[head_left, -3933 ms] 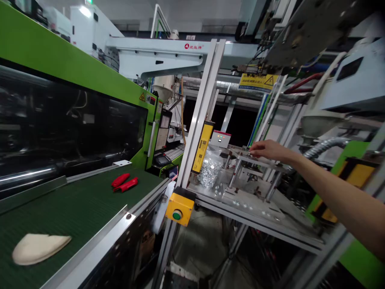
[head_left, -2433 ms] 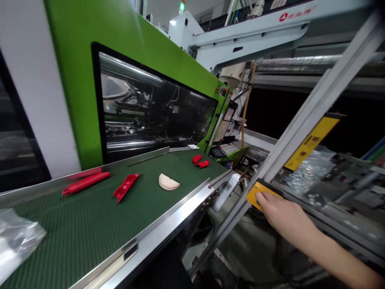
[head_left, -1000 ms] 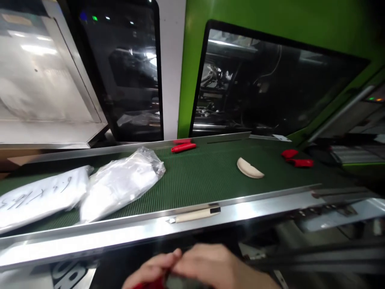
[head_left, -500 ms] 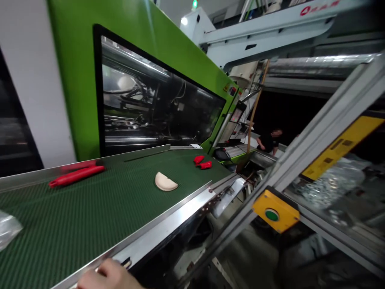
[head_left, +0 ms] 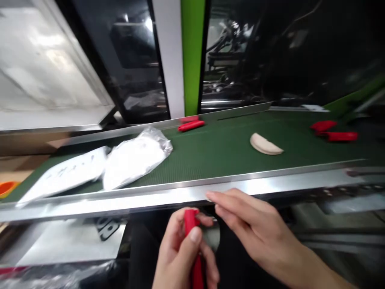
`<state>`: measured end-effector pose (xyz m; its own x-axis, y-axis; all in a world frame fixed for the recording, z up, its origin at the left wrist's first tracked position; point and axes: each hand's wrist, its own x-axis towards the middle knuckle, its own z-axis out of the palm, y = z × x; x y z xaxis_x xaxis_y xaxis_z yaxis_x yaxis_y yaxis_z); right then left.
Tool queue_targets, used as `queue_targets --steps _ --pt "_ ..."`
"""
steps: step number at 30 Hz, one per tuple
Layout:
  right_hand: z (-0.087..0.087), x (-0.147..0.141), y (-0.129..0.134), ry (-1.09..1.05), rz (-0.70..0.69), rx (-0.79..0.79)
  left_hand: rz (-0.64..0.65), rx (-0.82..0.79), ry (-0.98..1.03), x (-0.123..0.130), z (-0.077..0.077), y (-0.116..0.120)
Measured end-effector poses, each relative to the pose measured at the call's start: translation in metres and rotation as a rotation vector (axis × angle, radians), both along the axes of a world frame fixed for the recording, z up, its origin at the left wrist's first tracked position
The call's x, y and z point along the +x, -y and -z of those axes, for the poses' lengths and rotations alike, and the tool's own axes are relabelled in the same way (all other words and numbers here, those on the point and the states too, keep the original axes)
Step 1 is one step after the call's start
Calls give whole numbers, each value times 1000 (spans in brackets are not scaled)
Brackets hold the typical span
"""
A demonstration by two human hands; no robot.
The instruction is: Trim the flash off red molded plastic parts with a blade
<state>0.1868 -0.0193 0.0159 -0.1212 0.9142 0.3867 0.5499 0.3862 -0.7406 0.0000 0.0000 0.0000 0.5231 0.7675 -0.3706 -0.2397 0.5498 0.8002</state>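
Green conveyor belt (head_left: 216,148) | near front edge (head_left: 186,194): left hand (head_left: 177,257), fingers pinching red plastic part (head_left: 190,220) | right hand (head_left: 260,233): finger grip unclear

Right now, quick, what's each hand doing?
Left hand: closed around a red piece.
Right hand: close beside it, but I can't tell if it's holding something small.

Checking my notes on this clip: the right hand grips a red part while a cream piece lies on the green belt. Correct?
Not quite: the head view shows the left hand gripping the red part. The cream piece does lie on the green belt.
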Motion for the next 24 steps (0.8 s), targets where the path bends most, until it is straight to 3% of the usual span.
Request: queue_targets --steps 3,8,15,24 --pt "1 -4 4 108 -11 73 56 54 -2 4 -7 1" --pt "-3 -11 8 294 44 231 17 11 -41 1 -3 8" --pt "-2 -14 12 283 30 223 -17 -47 71 -2 -2 6" --pt "-5 -18 9 311 68 208 -38 -23 26 -5 0 9"
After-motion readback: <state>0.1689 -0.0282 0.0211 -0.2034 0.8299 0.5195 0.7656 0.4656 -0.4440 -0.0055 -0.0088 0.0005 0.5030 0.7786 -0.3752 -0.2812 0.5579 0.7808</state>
